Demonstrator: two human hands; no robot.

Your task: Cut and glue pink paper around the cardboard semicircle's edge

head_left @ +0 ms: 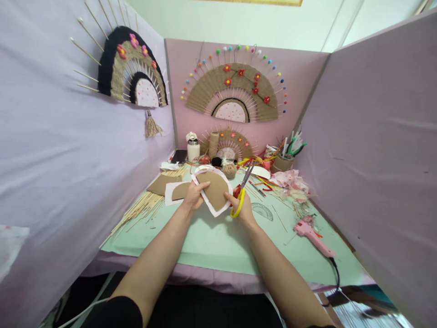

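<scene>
Between my two hands is a half-round piece of brown cardboard (215,189) with a white fabric border around its edge, tilted above the table. My left hand (195,195) grips its left side, the thumb lying over the cardboard. My right hand (241,205) pinches its right edge and also carries scissors (238,203) with yellow and red handles, blades pointing up and away. Just behind my left hand, another half-round cardboard piece (180,191) lies on white fabric. How the fingers sit beneath the held piece is hidden.
Bamboo sticks (143,207) lie spread at the left. A pink glue gun (314,238) with a cord rests at the right, near a clear protractor (262,211). Twine (229,171), a white bottle (193,146) and a tool holder (282,161) stand at the back. Decorated fans (235,86) hang on the partitions.
</scene>
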